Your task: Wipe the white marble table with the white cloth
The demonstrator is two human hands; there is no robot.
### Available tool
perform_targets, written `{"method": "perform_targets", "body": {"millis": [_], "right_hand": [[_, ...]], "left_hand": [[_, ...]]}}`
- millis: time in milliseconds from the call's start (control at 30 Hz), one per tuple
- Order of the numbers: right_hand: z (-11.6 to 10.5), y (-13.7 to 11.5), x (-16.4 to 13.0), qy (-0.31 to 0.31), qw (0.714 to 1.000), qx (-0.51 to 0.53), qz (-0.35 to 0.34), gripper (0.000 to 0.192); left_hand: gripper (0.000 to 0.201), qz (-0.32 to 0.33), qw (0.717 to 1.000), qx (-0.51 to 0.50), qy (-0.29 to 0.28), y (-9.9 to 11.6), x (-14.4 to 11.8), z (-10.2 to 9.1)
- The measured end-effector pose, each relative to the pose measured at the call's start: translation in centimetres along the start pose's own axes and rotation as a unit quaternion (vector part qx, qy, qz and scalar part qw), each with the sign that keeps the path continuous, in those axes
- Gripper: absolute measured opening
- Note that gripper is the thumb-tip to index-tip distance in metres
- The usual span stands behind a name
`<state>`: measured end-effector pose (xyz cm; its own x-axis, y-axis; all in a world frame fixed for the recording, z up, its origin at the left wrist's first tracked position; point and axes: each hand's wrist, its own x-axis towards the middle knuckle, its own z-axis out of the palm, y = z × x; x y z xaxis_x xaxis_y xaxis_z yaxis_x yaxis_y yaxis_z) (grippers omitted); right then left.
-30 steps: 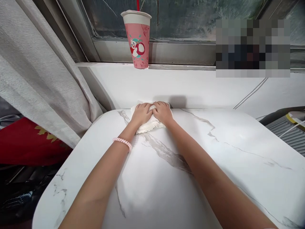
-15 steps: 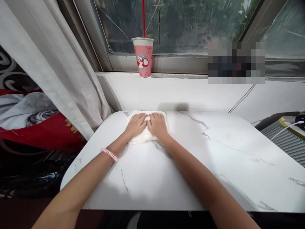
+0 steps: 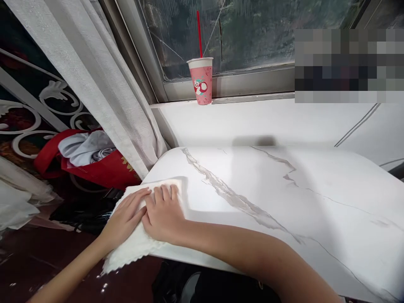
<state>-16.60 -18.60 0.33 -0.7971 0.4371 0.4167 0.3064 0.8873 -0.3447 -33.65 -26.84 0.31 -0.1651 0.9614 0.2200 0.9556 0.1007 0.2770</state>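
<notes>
Both hands lie side by side on the cloth (image 3: 139,240) at the bench's (image 3: 284,202) near left corner, where the cloth overhangs the edge. The cup (image 3: 202,82) stands behind on the windowsill (image 3: 252,118); the curtain (image 3: 94,84) hangs left.

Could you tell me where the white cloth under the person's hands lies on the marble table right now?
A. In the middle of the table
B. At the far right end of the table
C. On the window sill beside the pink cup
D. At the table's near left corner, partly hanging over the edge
D: the white cloth lies at the marble table's near left corner, its fringe hanging past the edge, with the left hand and right hand pressed flat on it.
</notes>
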Motion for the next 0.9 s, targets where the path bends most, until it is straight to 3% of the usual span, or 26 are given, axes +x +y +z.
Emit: {"method": "perform_targets", "body": {"millis": [100, 267, 667, 900], "right_hand": [[0.6, 0.4, 1.6, -0.006, 1.0, 0.007, -0.001, 0.046], [0.8, 3.3, 4.4, -0.006, 1.0, 0.011, -0.001, 0.041], [0.9, 13.8, 10.8, 0.073, 0.991, -0.028, 0.112, 0.036], [0.6, 16.9, 13.5, 0.107, 0.978, -0.058, 0.171, 0.033]], "left_hand": [[0.048, -0.013, 1.0, 0.018, -0.015, -1.2, 1.2, -0.3], [0.052, -0.006, 0.999, 0.052, -0.011, -1.2, 5.1, 0.4], [0.051, 0.047, 0.997, 0.064, -0.01, -0.9, 20.7, 4.5], [0.058, 0.077, 0.996, 0.03, -0.028, -1.3, 26.9, 5.4]]}}
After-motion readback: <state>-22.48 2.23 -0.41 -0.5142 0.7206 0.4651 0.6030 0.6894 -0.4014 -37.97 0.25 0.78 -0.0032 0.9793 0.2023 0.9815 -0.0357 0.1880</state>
